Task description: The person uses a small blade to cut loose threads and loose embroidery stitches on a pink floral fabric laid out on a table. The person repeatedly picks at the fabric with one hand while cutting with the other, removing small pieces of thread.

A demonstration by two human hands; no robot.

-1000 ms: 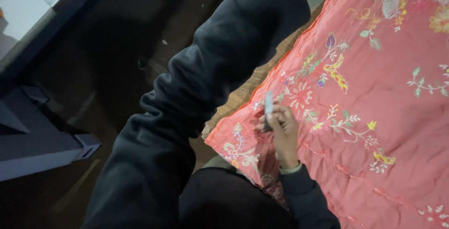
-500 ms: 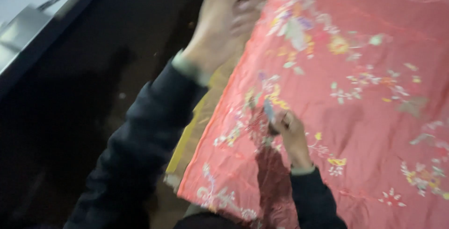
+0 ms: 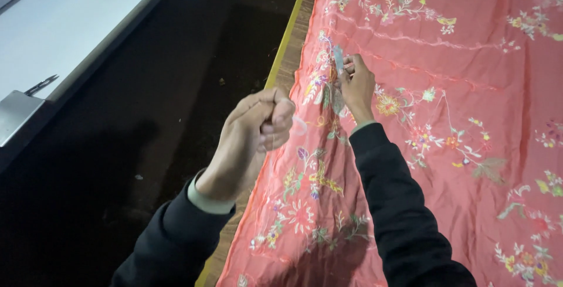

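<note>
Right hand (image 3: 356, 82) resting on coral-pink satin cloth with multicoloured floral embroidery (image 3: 469, 146), fingers curled tight around small pale slim tool (image 3: 338, 58), likely a thread snipper; tip pointing far, sitting just over a stitched flower cluster. Left hand (image 3: 258, 131) raised off the cloth near its left edge, closed to a loose fist, thumb and forefinger pinched together; maybe a fine thread in the pinch, too thin to confirm. Both arms in dark sleeves, pale cuff showing at left wrist.

Cloth spread flat over wooden table with yellow edge strip (image 3: 285, 46), covering centre and right of view, left border running near to far; wrinkled near the right hand.

Risks, as judgement: tool tip so close to embroidery could nick a stitch or the satin if the hand slips or cloth bunches. Any pull from the left pinch could pucker the fabric or drag a loop out. Slick cloth could slide off the table's left edge with nothing weighing it there.

Around: dark floor (image 3: 146, 146) left of table, a few light specks on it. White work surface (image 3: 70, 23) far left, with grey metal plate (image 3: 14, 114) and small dark snips-like tool (image 3: 41, 85) lying on it, well apart from both hands. Nothing between hands and cloth.
</note>
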